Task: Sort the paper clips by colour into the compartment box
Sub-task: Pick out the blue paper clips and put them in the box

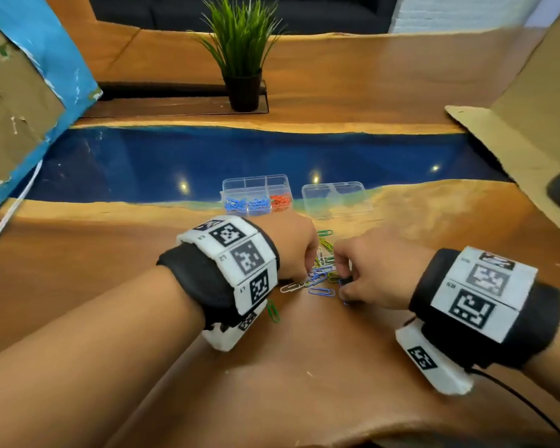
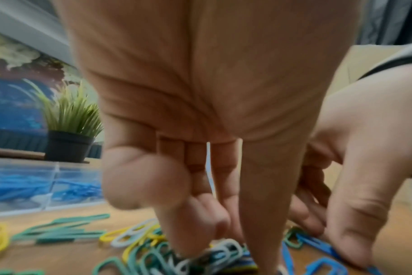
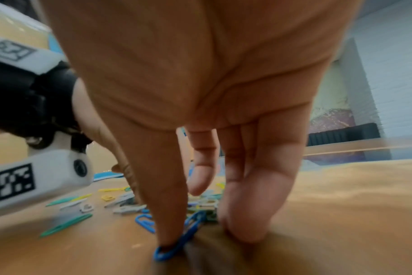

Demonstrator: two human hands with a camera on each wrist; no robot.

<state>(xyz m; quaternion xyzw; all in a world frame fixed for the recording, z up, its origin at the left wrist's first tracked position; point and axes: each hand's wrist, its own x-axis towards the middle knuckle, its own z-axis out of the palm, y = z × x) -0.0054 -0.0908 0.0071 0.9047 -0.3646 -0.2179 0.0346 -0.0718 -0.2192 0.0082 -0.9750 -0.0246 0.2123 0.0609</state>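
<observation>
The clear compartment box [image 1: 256,185] stands at the blue resin strip; two of its compartments hold blue clips [image 1: 247,204] and one holds red clips [image 1: 280,202]. In front of it lies a mixed pile of paper clips [image 1: 324,263] in green, yellow, white and blue. My left hand [image 1: 304,273] reaches down into the pile, and thumb and forefinger pinch a clump of white, green and blue clips [image 2: 223,254]. My right hand [image 1: 345,286] is at the pile's right edge. Its thumb holds down a blue clip [image 3: 176,245] on the wood, with the fingers [image 3: 245,223] close beside it.
A clear lid or second box [image 1: 335,198] lies right of the compartment box. Loose clips: green [image 1: 273,311], white [image 1: 290,287], blue [image 1: 321,291]. A potted plant [image 1: 243,59] stands far back. Cardboard panels [image 1: 514,124] flank the table; a white cable [image 1: 10,215] runs at left.
</observation>
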